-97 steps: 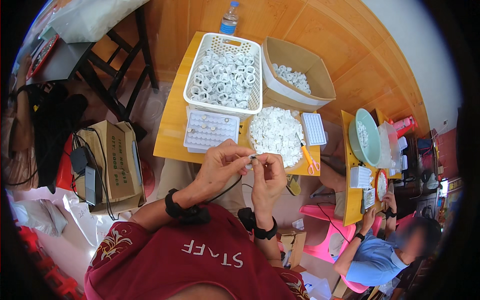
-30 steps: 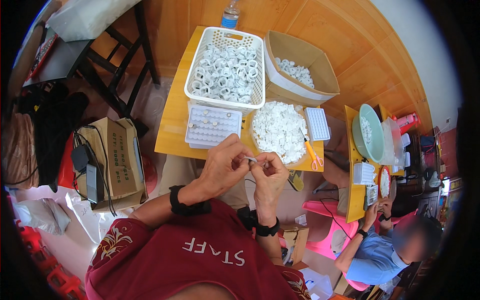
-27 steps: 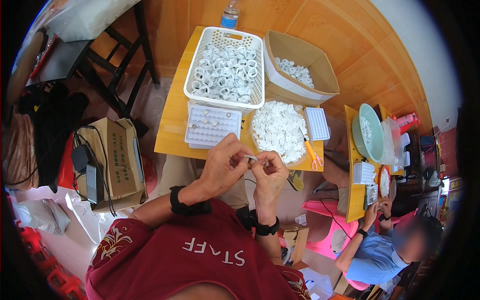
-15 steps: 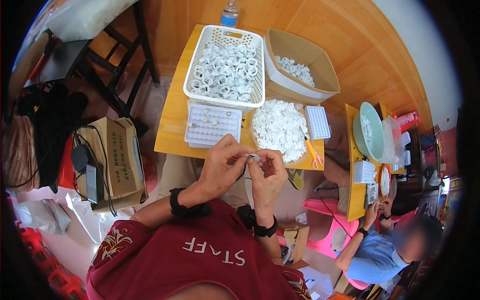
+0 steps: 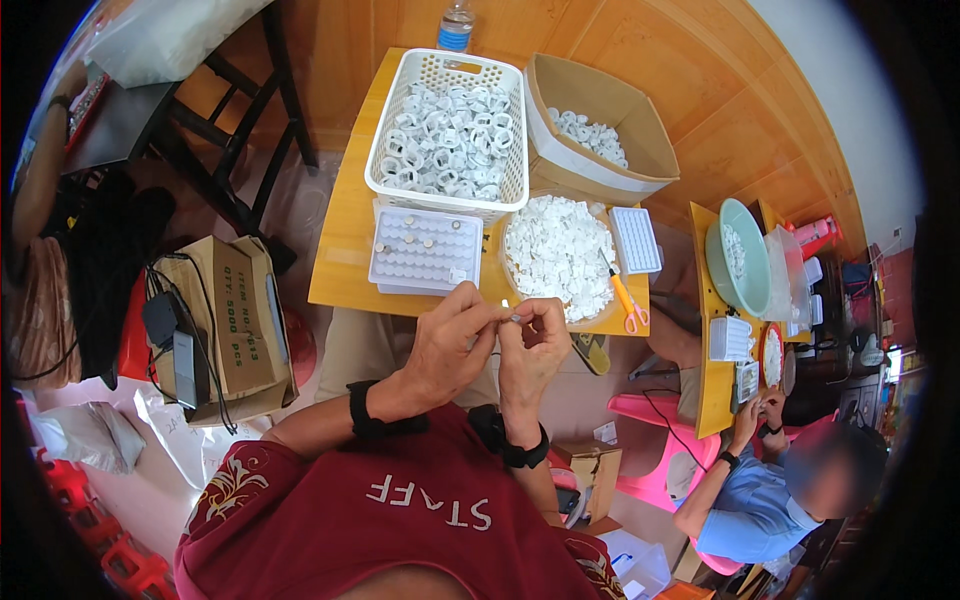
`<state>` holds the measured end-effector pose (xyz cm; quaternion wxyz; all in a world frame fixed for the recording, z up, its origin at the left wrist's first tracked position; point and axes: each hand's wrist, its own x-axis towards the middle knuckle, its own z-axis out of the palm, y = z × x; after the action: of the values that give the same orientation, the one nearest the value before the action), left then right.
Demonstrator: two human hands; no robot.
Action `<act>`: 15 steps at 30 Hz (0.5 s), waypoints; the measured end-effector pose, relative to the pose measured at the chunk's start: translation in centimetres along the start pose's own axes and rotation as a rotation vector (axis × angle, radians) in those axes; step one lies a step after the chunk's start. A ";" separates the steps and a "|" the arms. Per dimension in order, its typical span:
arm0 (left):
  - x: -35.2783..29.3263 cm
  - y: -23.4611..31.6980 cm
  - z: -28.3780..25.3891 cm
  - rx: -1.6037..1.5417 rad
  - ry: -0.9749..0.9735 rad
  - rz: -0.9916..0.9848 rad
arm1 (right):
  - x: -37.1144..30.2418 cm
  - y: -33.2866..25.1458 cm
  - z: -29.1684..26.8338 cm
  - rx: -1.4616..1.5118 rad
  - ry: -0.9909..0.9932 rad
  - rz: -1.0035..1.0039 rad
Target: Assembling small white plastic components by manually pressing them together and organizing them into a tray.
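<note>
My left hand (image 5: 452,335) and my right hand (image 5: 533,350) meet just before the table's near edge. Thumbs and fingers of both pinch a small white-grey plastic part (image 5: 514,317); its details are too small to make out. Just beyond my left hand lies a white grid tray (image 5: 425,268), stacked on another, with several small round silvery discs on it and a small white piece at its near right corner. Beyond my right hand is a round container heaped with small white plastic pieces (image 5: 558,255). Orange-handled scissors (image 5: 624,298) rest at the heap's right side.
A white basket (image 5: 376,150) of white ring-shaped parts and a cardboard box (image 5: 648,140) with similar parts stand at the back of the yellow table (image 5: 338,255). Another white tray (image 5: 636,240) lies right. A person in blue (image 5: 750,510) works at a second table. An open carton (image 5: 225,330) stands left.
Both hands still pinch the small part; the fingers have shifted slightly and the left hand has turned a little. At the far left another person's arm has come into view.
</note>
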<state>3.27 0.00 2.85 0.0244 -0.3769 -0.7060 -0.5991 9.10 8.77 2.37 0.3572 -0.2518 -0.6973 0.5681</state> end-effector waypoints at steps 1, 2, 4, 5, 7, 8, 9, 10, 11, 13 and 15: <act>0.0 0.0 0.0 0.000 -0.001 0.000 | 0.0 0.1 0.0 -0.016 -0.001 -0.005; 0.0 0.0 0.0 -0.002 -0.001 -0.010 | -0.1 0.1 0.0 -0.033 -0.002 -0.010; -0.1 0.0 0.0 -0.004 0.000 -0.021 | -0.1 -0.1 0.1 -0.038 -0.002 -0.016; -0.1 -0.1 -0.1 -0.039 -0.018 -0.082 | -0.1 -0.2 0.1 -0.042 -0.002 -0.023; 0.1 -0.4 -0.2 -0.074 -0.035 -0.141 | -0.1 -0.2 0.0 0.001 -0.018 -0.032; 0.4 -0.5 -0.3 -0.374 -0.024 -0.307 | -0.1 -0.2 0.0 0.043 -0.034 -0.042; 0.6 -0.8 -0.3 -0.676 -0.015 -0.474 | -0.1 -0.3 -0.2 0.043 -0.034 -0.039; 0.9 -1.0 -0.6 -0.676 -0.016 -0.476 | -0.2 -0.5 -0.3 0.128 -0.039 0.019; 1.3 -1.2 -1.2 -0.773 -0.074 -0.587 | -0.2 -0.5 -0.4 0.214 -0.044 0.078; 1.5 -1.0 -1.9 -0.868 -0.126 -0.697 | -0.2 -0.6 -0.6 0.182 -0.051 0.038; 1.5 -0.9 -2.0 -0.888 -0.146 -0.717 | -0.3 -0.5 -0.9 0.149 -0.054 -0.003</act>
<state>0.88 -1.00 3.39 -0.3896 -0.1281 -0.4704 -0.7814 10.01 9.02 2.92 0.3568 -0.2077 -0.6628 0.6246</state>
